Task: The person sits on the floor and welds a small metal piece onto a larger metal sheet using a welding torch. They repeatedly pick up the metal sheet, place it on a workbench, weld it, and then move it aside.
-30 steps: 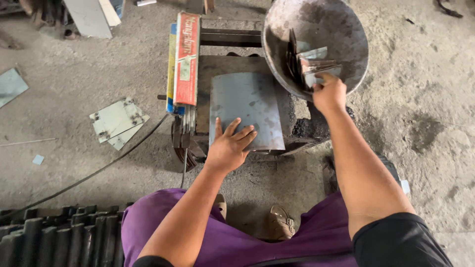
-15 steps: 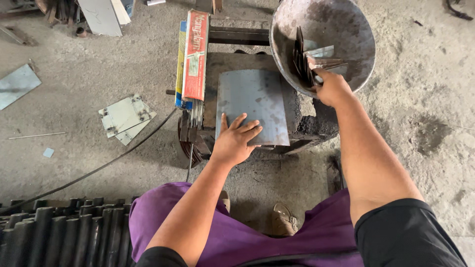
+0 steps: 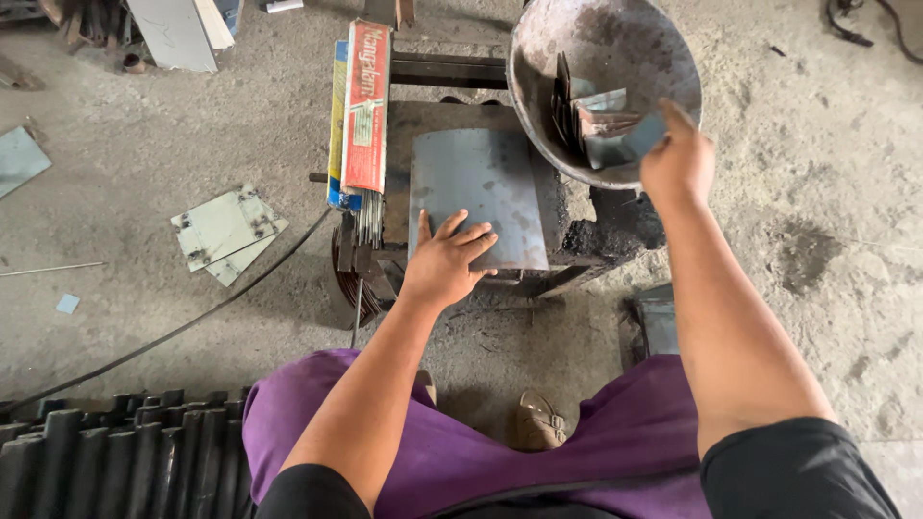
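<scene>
A grey steel plate lies flat on a low dark metal stand. My left hand rests palm down on the plate's near edge, fingers spread. A round, worn metal bowl sits at the stand's right and holds several small cut metal pieces. My right hand hovers at the bowl's near rim, fingers loosely bent toward the pieces. Whether it holds one is hidden from here.
Long red and blue boxes with welding rods lie along the stand's left side. Loose metal sheets and a black cable lie on the concrete floor to the left. Dark ribbed parts sit at bottom left. My purple trousers and a sandal fill the bottom.
My right hand has drawn back from inside the bowl to its near rim. My left hand stays on the plate. The view has shifted slightly.
</scene>
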